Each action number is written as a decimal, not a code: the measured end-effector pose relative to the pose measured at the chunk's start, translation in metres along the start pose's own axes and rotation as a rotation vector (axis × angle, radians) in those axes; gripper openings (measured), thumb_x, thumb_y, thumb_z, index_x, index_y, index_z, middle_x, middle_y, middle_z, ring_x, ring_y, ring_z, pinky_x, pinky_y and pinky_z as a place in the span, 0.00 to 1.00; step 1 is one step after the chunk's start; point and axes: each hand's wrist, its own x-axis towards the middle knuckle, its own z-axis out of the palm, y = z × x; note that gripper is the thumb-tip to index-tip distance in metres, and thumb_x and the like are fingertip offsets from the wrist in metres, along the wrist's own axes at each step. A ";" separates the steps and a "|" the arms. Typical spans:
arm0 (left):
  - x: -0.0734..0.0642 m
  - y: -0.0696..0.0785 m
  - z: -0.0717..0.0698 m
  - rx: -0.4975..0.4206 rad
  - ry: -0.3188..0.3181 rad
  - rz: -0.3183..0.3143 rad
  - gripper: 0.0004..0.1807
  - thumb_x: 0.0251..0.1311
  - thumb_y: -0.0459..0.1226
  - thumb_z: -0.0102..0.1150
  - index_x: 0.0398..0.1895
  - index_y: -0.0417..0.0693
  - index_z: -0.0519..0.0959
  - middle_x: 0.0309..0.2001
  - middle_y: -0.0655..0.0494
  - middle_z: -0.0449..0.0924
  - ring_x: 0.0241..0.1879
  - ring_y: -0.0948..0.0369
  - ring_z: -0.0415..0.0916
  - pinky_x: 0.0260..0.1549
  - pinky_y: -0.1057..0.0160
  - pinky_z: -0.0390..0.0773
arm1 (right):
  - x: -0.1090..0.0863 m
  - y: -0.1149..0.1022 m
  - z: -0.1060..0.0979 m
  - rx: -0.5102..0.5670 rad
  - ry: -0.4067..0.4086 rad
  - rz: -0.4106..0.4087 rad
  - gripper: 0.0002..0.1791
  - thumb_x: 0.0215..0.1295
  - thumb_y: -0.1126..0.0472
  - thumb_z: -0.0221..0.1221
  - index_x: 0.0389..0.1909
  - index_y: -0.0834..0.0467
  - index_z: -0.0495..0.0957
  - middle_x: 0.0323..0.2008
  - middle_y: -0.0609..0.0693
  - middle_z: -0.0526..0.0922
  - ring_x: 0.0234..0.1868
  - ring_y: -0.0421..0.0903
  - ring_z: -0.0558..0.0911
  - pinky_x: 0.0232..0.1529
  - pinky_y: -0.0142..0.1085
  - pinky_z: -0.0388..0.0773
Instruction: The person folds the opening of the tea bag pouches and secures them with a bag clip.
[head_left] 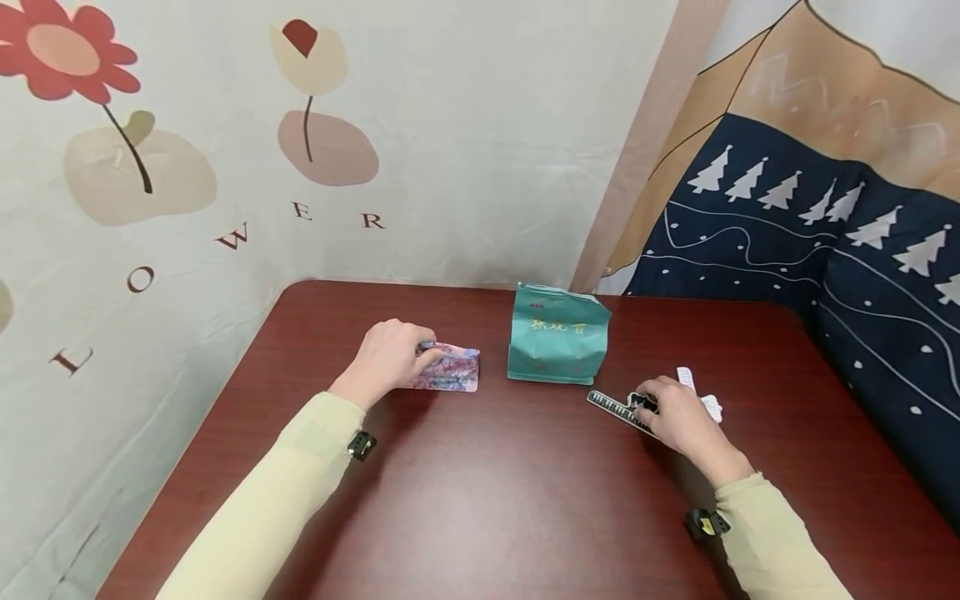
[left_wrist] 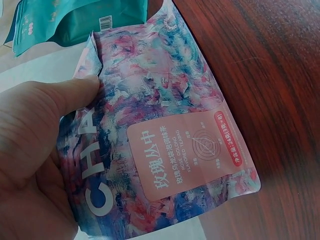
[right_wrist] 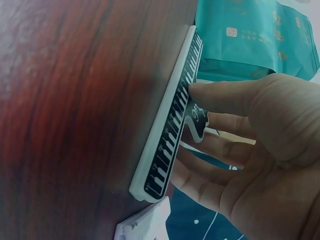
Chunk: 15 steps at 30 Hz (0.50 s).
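My left hand [head_left: 390,354] grips a tea pouch [left_wrist: 170,95] with a pink and blue painted pattern and a pink label. Its thumb presses the front near one end, and the other fingers are mostly hidden behind. In the head view the pouch [head_left: 459,370] is close over the table. My right hand [head_left: 682,418] pinches a clip [right_wrist: 172,122] printed with black and white piano keys, thumb on one side and fingers behind its black grip. Beside that clip, partly covered by the right hand, is a white clip-like piece [head_left: 686,377].
A green pouch [head_left: 558,337] with gold lettering stands upright at the back of the dark red table [head_left: 480,492], between the two hands. Behind the table hang a pale flower-printed cloth [head_left: 480,142] and a navy cloth [head_left: 750,242] with white trees.
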 end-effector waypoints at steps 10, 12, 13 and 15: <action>-0.001 0.000 -0.002 -0.007 0.010 0.011 0.11 0.65 0.47 0.69 0.29 0.51 0.85 0.24 0.56 0.84 0.26 0.53 0.76 0.28 0.51 0.78 | -0.003 -0.005 -0.005 0.011 0.001 0.003 0.10 0.59 0.69 0.70 0.40 0.63 0.83 0.36 0.56 0.82 0.31 0.50 0.76 0.35 0.47 0.76; -0.001 0.000 -0.002 0.001 0.011 0.014 0.12 0.65 0.46 0.69 0.27 0.51 0.84 0.23 0.57 0.83 0.26 0.53 0.77 0.28 0.52 0.77 | -0.003 -0.005 -0.005 0.018 0.008 -0.004 0.09 0.58 0.69 0.70 0.39 0.62 0.82 0.35 0.55 0.82 0.31 0.49 0.76 0.34 0.46 0.75; -0.001 0.000 -0.002 0.002 0.009 0.014 0.12 0.65 0.46 0.69 0.27 0.51 0.84 0.23 0.57 0.82 0.25 0.53 0.76 0.28 0.52 0.77 | -0.003 -0.005 -0.005 0.021 0.012 -0.008 0.09 0.58 0.69 0.70 0.38 0.61 0.82 0.34 0.55 0.82 0.31 0.49 0.76 0.34 0.46 0.75; -0.001 0.000 -0.003 0.004 0.008 0.013 0.12 0.65 0.46 0.69 0.28 0.51 0.84 0.23 0.57 0.83 0.26 0.53 0.77 0.28 0.52 0.77 | -0.003 -0.005 -0.004 0.027 0.020 -0.016 0.09 0.58 0.70 0.70 0.37 0.60 0.82 0.34 0.54 0.82 0.30 0.49 0.76 0.34 0.46 0.75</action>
